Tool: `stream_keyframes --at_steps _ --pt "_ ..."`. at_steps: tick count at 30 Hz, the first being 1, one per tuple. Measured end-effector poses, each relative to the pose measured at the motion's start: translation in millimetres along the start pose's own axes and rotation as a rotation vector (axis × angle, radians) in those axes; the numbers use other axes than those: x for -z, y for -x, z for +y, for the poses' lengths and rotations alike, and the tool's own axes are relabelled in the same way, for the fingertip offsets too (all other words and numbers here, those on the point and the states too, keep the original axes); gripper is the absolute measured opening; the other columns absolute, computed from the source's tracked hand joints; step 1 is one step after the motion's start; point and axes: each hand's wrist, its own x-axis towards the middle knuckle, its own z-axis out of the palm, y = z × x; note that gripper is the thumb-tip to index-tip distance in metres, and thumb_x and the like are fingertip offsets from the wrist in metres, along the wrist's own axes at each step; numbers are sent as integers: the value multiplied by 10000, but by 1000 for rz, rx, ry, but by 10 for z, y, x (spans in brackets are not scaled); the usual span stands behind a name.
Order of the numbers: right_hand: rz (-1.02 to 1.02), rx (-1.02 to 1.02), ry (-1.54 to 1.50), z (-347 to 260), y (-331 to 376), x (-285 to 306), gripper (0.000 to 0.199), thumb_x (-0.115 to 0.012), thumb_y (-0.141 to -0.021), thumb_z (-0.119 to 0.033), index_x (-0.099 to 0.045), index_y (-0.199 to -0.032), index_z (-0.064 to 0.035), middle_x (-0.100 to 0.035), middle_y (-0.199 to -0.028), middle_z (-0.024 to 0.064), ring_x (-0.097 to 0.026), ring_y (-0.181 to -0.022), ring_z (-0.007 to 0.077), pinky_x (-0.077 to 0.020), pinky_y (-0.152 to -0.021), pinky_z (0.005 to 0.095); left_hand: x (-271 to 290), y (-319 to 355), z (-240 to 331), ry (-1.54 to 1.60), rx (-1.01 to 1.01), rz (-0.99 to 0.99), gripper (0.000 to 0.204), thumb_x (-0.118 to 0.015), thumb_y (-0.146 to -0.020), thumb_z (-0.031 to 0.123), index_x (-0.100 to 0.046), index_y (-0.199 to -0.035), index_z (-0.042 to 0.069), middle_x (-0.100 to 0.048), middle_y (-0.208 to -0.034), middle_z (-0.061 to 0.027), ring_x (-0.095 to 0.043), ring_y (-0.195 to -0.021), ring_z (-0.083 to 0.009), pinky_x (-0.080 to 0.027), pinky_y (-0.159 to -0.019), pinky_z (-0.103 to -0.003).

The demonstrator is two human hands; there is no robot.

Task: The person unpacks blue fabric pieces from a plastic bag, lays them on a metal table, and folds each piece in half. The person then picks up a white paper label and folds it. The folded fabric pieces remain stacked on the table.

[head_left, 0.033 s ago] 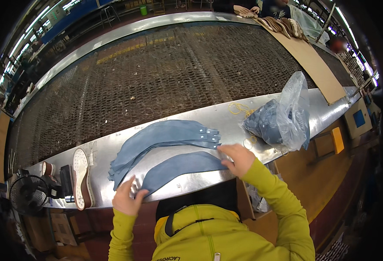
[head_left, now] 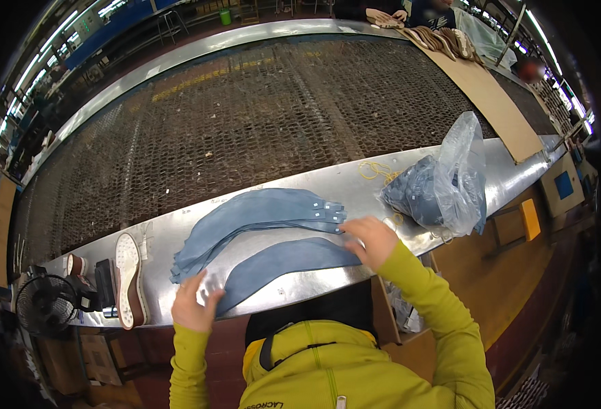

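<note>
Several curved blue-grey leather pieces (head_left: 259, 208) lie in a fanned stack on the metal table edge, small white labels at their right ends. Nearer to me lies a single curved leather piece (head_left: 287, 266). My left hand (head_left: 195, 301) is at the left ends of both, thumb apart from the fingers, the thumb close by the single piece's tip. At the right ends is my right hand (head_left: 374, 242); its fingertips reach the stack's labelled end and its thumb is near the single piece. Both hands look open, though slightly blurred.
A clear plastic bag (head_left: 461, 187) of blue-grey pieces stands to the right, with yellow bands (head_left: 375, 170) beside it. On the left are a shoe sole (head_left: 128, 279) and a black fan (head_left: 45, 303). Beyond runs a mesh conveyor (head_left: 246, 109); a co-worker's hands (head_left: 386, 16) are at the far side.
My left hand has shifted slightly left, off the single piece's tip. My right hand has moved slightly up. The single piece's right end shows a little further right.
</note>
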Motion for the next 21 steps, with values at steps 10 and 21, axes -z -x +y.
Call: stream_keyframes --at_steps 10,21 --pt "-235 -370 -135 178 -954 -436 166 -726 -755 -168 -651 -864 -69 -652 -884 102 -621 -878 284 -488 -787 382 -286 -571 -652 -232 75 103 317 -660 -818 184 -633 -1076 2 -578 -1005 -158 -518 -960 -340 -422 -854 -416" --pt "-204 -392 13 204 -1004 -472 152 -706 -772 -198 -664 -842 -70 -658 -890 123 -620 -890 319 -481 -794 405 -320 -569 -613 -196 75 146 381 -728 -747 219 -635 -1060 23 -565 -968 -154 -519 -933 -334 -421 -831 -419"
